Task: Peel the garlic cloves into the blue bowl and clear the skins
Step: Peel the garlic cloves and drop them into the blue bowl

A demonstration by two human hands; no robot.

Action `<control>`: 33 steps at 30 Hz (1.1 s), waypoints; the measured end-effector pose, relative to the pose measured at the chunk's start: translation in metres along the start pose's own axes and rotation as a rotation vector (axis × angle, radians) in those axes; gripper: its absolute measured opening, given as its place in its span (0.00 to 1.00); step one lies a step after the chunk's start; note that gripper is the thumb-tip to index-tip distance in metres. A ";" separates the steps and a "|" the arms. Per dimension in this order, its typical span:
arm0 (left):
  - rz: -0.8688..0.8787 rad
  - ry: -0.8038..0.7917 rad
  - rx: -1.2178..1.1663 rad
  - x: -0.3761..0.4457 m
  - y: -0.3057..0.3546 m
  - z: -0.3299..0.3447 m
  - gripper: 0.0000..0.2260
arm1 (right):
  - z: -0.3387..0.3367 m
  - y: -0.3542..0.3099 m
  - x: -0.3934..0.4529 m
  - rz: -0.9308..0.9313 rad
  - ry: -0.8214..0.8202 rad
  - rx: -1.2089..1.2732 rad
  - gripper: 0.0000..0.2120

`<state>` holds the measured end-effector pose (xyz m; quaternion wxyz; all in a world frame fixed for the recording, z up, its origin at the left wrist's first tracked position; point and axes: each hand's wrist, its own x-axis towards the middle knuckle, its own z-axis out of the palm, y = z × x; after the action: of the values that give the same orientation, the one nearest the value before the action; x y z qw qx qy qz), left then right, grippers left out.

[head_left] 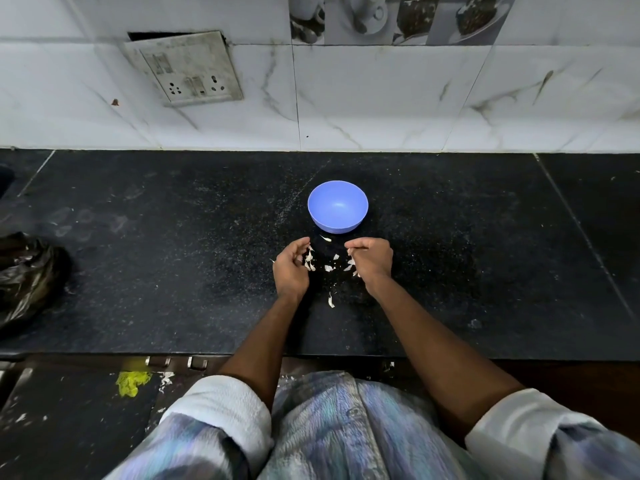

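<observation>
Both of your hands sat low on the black bench (450, 258), just in front of the blue bowl (337, 206), with a scatter of pale skins (329, 268) between them. Your left hand (290, 268) lay on its side, palm toward the middle, its fingers (300, 244) loosely curled beside a few skins; I cannot tell whether they held anything. Your right hand (373, 260) had its fingers curled in and pinching something small and pale at the tips, either a clove or a skin, too small to tell. One skin (325, 238) lay right by the foot of the bowl, and another (331, 301) lay nearer to you, between your wrists. The bowl stood upright on the bench, near the tiled wall (381, 98), and its inside looked plain blue. A crumpled black bag (27, 275) rested at the far left of the bench. A switch plate (185, 69) hung tilted on the wall, up to the left. Your sleeves (221, 410) were rolled above the elbows
</observation>
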<state>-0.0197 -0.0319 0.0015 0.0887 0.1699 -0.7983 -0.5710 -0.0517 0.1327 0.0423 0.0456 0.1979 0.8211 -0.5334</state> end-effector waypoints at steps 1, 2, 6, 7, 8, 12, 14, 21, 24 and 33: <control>0.011 -0.006 0.021 0.001 -0.003 -0.001 0.28 | 0.000 0.001 0.002 -0.005 0.014 -0.024 0.12; 0.015 -0.015 0.025 0.003 -0.005 -0.001 0.28 | 0.000 0.003 0.005 -0.007 0.024 -0.039 0.13; 0.018 0.000 -0.008 0.003 -0.003 -0.007 0.19 | 0.001 0.006 0.008 -0.049 0.074 -0.098 0.11; 0.024 0.027 -0.034 0.003 -0.002 -0.009 0.15 | 0.001 0.005 0.006 -0.092 0.091 -0.117 0.10; 0.016 0.060 -0.066 0.002 0.000 -0.011 0.12 | 0.002 0.004 0.005 -0.143 0.099 -0.136 0.08; -0.076 0.168 -0.128 0.001 0.000 -0.018 0.06 | 0.013 0.007 0.001 -0.307 -0.027 -0.319 0.08; -0.067 0.185 -0.099 0.001 -0.003 -0.021 0.06 | 0.021 0.010 -0.003 -0.355 -0.088 -0.430 0.10; -0.042 0.270 0.029 -0.007 -0.015 -0.030 0.20 | 0.028 0.014 -0.021 -0.368 -0.590 -0.556 0.13; -0.027 0.269 0.065 -0.016 -0.015 -0.029 0.19 | 0.030 0.025 -0.020 -0.374 -0.571 -0.513 0.11; 0.033 0.139 0.134 -0.025 -0.020 -0.031 0.12 | 0.015 0.027 -0.002 -0.249 -0.346 -0.311 0.08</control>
<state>0.0170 -0.0554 -0.0057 0.1418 0.2016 -0.8293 -0.5015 -0.0418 0.1280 0.0131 0.1492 -0.0082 0.8913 -0.4281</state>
